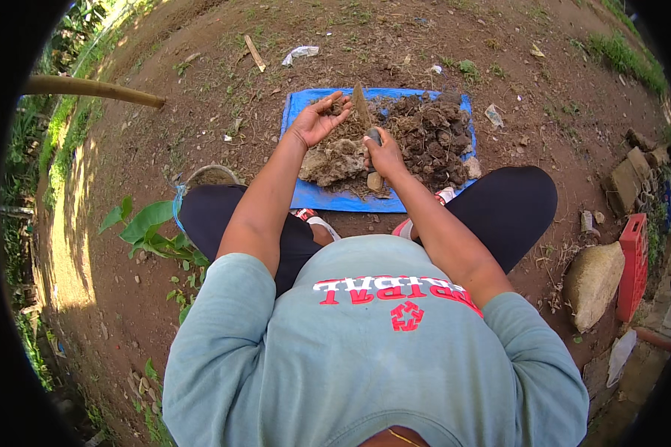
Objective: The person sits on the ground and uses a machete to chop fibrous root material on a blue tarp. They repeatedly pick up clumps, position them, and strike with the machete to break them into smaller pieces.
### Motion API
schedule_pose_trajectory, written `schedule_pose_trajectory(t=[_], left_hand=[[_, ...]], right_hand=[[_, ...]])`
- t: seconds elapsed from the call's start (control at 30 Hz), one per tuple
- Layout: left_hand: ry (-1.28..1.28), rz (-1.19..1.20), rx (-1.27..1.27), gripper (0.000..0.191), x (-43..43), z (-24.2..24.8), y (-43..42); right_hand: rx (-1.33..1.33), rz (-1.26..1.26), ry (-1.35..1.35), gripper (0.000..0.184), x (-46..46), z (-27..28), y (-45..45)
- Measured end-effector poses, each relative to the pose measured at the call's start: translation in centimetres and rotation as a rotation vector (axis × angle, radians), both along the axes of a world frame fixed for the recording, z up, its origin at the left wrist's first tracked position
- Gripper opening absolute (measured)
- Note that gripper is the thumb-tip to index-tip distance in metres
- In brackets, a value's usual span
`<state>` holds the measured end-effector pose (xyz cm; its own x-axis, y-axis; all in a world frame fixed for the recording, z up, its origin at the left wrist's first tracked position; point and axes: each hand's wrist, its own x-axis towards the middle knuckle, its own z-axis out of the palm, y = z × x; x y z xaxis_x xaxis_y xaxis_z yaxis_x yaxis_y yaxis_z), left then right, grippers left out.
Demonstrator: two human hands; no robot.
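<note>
My right hand (384, 152) is closed around the dark handle of a knife (361, 107) with a broad, soil-coloured blade that points away from me. To its left, my left hand (325, 118) is raised palm up, fingers apart and holding nothing. Both hands are over a blue tarp (335, 202) spread on the ground. Dark clods of soil (439, 131) mixed with dry plant fibres cover its right part. A paler, fibrous clump (338, 162) lies nearer me on the left, and a small brownish lump (375, 181) rests just below the knife handle.
A bucket (215, 169) with a blue tie stands by my left knee, near a leafy plant (148, 220). A bamboo pole (95, 91) enters from the left. At the right are a large stone (594, 285) and a red plastic crate (631, 268). Litter and a wood strip (255, 53) lie beyond the tarp.
</note>
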<state>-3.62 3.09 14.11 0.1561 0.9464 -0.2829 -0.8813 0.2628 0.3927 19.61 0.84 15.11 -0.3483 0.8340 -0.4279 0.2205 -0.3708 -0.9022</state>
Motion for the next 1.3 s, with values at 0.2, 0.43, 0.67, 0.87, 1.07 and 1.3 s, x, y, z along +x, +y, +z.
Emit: schedule_pose_trajectory(t=[0.2, 0.43, 0.67, 0.87, 1.07, 1.3], left_hand=[[0.101, -0.077, 0.001, 0.046, -0.1, -1.4, 1.1], [0.301, -0.182, -0.055, 0.047, -0.3, -3.7, 2.2], [0.396, -0.196, -0.084, 0.038, 0.5, -5.4, 3.4], [1.222, -0.276, -0.244, 0.023, 2.1, -8.5, 2.9], [0.965, -0.347, -0.466, 0.022, 2.4, -9.4, 2.6], [0.085, 0.405, -0.556, 0.049, -3.9, -3.6, 7.8]], right_hand=[[0.024, 0.003, -0.047, 0.061, 1.3, -1.8, 0.1], [0.099, 0.044, -0.229, 0.064, 3.6, -2.0, -0.2], [0.203, 0.041, -0.365, 0.062, 4.3, -2.2, -0.3], [0.000, 0.149, -0.397, 0.053, 4.1, -4.2, -0.6], [0.040, 0.270, -0.545, 0.056, 3.3, -6.1, -1.1], [0.008, 0.495, -0.624, 0.075, 3.5, -3.9, -1.8]])
